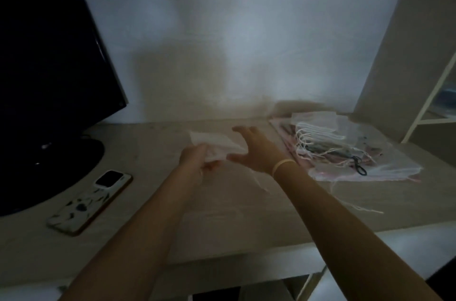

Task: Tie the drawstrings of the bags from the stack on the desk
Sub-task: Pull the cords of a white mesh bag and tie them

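Observation:
A small sheer white drawstring bag [217, 144] hangs blurred above the middle of the desk, and my left hand [195, 161] grips its lower left corner. My right hand [256, 150] is just to the right of the bag with fingers spread, its thumb close under the bag's edge; I cannot tell whether it touches. A thin white drawstring [261, 183] trails down below my right wrist. The stack of sheer bags [330, 142] with loose strings lies at the right of the desk, apart from both hands.
A dark monitor [49, 78] on a round base stands at the left. A phone [91, 202] in a patterned case lies in front of it. The desk's front edge [246, 253] runs under my forearms. A white shelf frame [429, 100] rises at the far right.

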The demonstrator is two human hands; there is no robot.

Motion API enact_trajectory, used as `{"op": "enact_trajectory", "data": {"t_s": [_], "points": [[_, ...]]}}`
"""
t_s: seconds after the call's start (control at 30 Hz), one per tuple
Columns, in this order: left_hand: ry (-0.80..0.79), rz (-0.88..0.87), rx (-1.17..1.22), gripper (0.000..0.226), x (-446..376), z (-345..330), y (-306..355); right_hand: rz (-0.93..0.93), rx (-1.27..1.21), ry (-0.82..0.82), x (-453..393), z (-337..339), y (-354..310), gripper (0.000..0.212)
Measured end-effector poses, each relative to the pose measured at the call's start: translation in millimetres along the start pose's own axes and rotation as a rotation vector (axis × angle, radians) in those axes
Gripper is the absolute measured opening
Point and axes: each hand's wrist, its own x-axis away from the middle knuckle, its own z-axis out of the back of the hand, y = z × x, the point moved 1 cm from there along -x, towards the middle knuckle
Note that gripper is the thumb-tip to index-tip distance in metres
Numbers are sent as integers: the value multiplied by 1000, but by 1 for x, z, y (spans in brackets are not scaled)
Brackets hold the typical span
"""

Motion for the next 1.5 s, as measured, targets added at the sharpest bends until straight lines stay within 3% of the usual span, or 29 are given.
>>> {"op": "enact_trajectory", "data": {"t_s": [0.13, 0.23, 0.3, 0.43, 0.57, 0.73, 0.83, 0.93, 1.13, 1.23, 1.37, 1.5], "points": [[-179, 111, 137, 22, -15, 14, 3, -149, 79, -118, -12, -31, 8, 83], [-450, 145, 119, 38, -25, 18, 2, -254, 99, -110, -30, -48, 12, 64], [-540, 162, 92, 39, -33, 19, 0, -308, 30, -59, -38, -54, 15, 45], [-410, 87, 25, 12, -53, 19, -5, -411, -245, 83, -53, -56, 23, 31], [-216, -56, -59, 28, -63, 21, -11, -518, -641, 55, -54, -58, 24, 29], [101, -307, -560, 38, -65, 33, -5, -442, -530, 164, -49, -57, 33, 14], [38, -361, -624, 43, -61, 42, 0, -423, -398, 245, -47, -51, 36, 7], [-80, -353, -642, 30, -56, 44, -1, -425, -326, 215, -46, -51, 37, 12], [195, -305, -393, 33, -70, 57, -2, -558, -351, 368, -41, -43, 53, 16], [206, -330, -335, 27, -66, 54, -2, -568, -346, 359, -38, -43, 50, 16], [132, -410, -254, 24, -57, 49, 7, -409, -268, 322, -38, -50, 40, 17], [-52, -545, -202, 33, -42, 37, 10, -92, -94, 411, -41, -55, 23, 45]]}}
